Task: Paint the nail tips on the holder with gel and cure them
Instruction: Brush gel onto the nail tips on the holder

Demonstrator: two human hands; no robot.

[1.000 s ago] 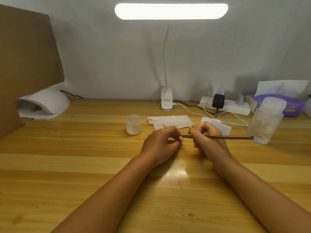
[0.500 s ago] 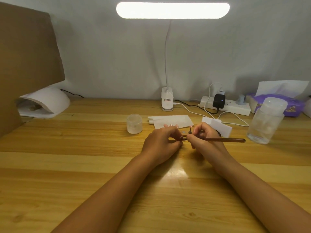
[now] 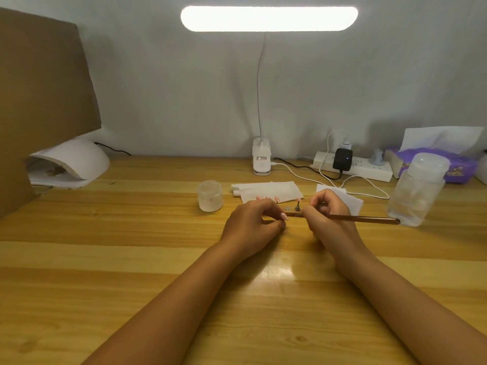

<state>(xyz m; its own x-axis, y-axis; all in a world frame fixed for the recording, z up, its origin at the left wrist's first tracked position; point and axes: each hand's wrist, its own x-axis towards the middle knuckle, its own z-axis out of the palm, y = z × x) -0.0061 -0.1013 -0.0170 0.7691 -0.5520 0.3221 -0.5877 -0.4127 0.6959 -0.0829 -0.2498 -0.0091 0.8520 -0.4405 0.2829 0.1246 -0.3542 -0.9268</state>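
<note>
The right hand (image 3: 328, 217) has a pen-like grip on a long brown brush (image 3: 369, 219), its working end reaching toward the left hand (image 3: 254, 223), whose fingers are pinched shut on something too small to make out, probably a nail tip. A tiny holder (image 3: 297, 206) stands on the desk (image 3: 131, 246) just behind the brush. A slip here could knock it over or smear gel.

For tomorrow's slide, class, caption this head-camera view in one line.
Under a desk lamp, the right hand holds a brown brush toward the left hand on a wooden table.
</note>
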